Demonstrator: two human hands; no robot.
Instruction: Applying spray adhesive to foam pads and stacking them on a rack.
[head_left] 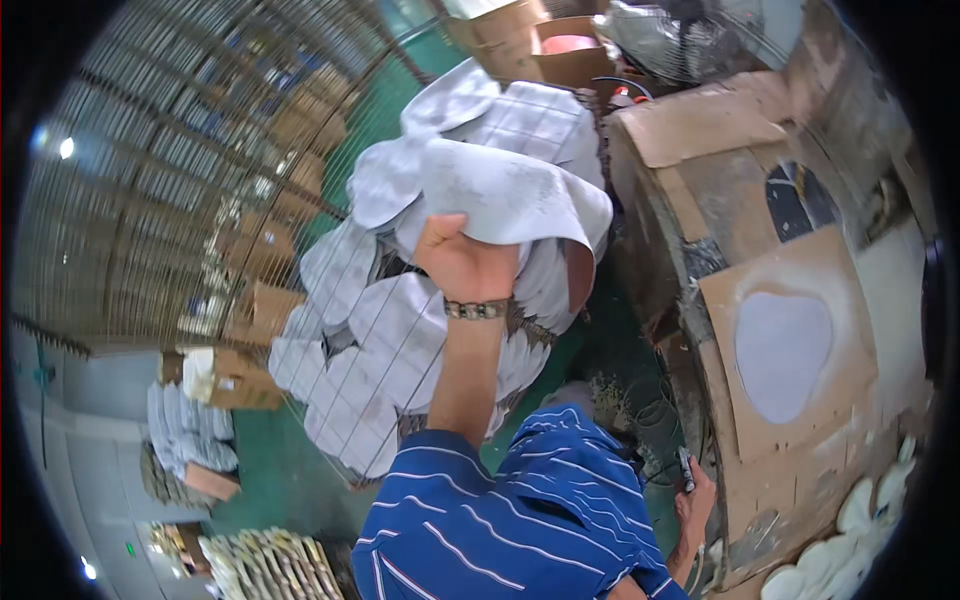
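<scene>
Cardboard sheeting (790, 330) covers the big curved work surface on the right, brown and stained, with a pale rounded cut-out shape in its middle panel. Left of it stands a wire cage (330, 300) heaped with pale grey-white sheet pieces (400, 340), rounded like petals and piled above the rim. Beyond the mesh, green floor (290, 480) shows, with brown cardboard boxes (262, 310) stacked along the left and two open boxes (560, 50) at the top, one holding something reddish. A further stack of pale pieces lies on a low pallet (190, 440) at lower left; one small box beside it carries a white rectangular label, too small to make out.

The person's blue striped sleeve (500, 510) fills the lower middle. The left hand (462, 262), with a beaded bracelet at the wrist, is raised over the cage, its fingers clenched around a fold of one pale sheet piece (500, 190) that drapes over the top of the heap. The right hand (694, 500) hangs low by the edge of the cardboard, fingers closed around a small dark tool (686, 468). White rounded offcuts (850, 540) lie at lower right.
</scene>
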